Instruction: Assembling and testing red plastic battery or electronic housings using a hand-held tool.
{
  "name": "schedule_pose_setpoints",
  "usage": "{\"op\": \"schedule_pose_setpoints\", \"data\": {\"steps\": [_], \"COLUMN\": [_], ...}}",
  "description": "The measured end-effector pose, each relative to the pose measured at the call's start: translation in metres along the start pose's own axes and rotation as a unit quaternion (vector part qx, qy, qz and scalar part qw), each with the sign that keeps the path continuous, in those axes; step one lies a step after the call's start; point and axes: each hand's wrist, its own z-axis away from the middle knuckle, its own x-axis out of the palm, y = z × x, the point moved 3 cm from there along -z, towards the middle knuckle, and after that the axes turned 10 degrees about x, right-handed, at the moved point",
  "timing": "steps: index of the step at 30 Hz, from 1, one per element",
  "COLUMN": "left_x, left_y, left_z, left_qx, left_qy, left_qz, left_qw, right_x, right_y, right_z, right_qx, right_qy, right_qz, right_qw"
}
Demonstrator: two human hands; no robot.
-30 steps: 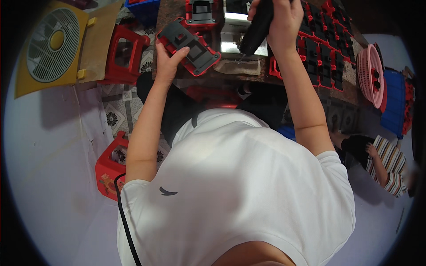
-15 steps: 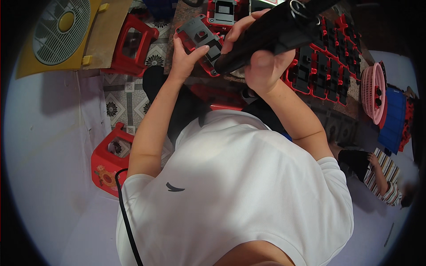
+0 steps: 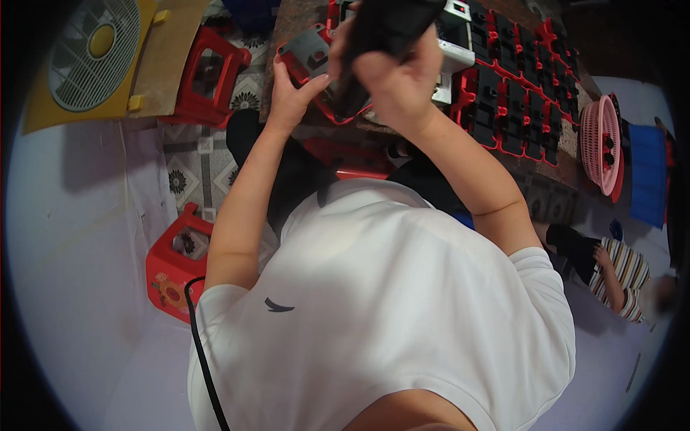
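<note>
My left hand (image 3: 290, 100) grips the near left edge of a red plastic housing with a dark grey cover (image 3: 309, 54), thumb and fingers spread around it on the table. Wrapped in my right hand (image 3: 402, 86) is a thick black electric screwdriver (image 3: 388, 29), slanting down to the left. Its lower end reaches over the right part of the housing and hides much of it. The working tip cannot be made out, so contact with the housing does not show.
Rows of red and black housings (image 3: 514, 108) cover the table's right side. A white device (image 3: 454, 54) stands behind my right hand. Right of the table are a pink basket (image 3: 600, 144) and a blue crate (image 3: 648, 176). Red stools (image 3: 169, 276) and a yellow fan (image 3: 97, 43) are left. A person (image 3: 618, 273) sits right.
My right hand and the screwdriver have moved left over the housing, uncovering the white device. My left hand stays on the housing, and the whole view has shifted slightly.
</note>
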Motion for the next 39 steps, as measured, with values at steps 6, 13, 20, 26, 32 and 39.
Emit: {"op": "schedule_pose_setpoints", "data": {"steps": [6, 13, 20, 26, 32, 39], "left_x": [-0.01, -0.007, -0.006, -0.019, -0.019, -0.012], "left_y": [0.008, 0.013, 0.017, 0.02, 0.03, 0.027], "left_z": [-0.001, 0.003, 0.003, 0.006, 0.01, 0.007], "left_qx": [-0.009, -0.033, -0.035, -0.027, -0.041, -0.059], "left_qy": [0.008, 0.001, -0.002, -0.003, -0.008, -0.003], "left_qz": [-0.002, 0.002, 0.015, 0.008, 0.015, 0.016], "left_qw": [1.0, 0.999, 0.999, 1.0, 0.999, 0.998], "right_x": [-0.072, -0.093, -0.091, -0.068, -0.03, 0.012], "right_y": [-0.041, -0.027, -0.02, -0.032, -0.048, -0.008], "right_z": [0.0, 0.023, 0.027, -0.025, -0.067, -0.103], "right_qx": [-0.097, -0.141, -0.185, 0.035, -0.067, -0.243], "right_qy": [-0.003, 0.077, 0.061, 0.125, 0.082, 0.055], "right_qz": [-0.037, 0.175, 0.145, 0.128, 0.04, 0.072], "right_qw": [0.995, 0.971, 0.97, 0.983, 0.994, 0.966]}}
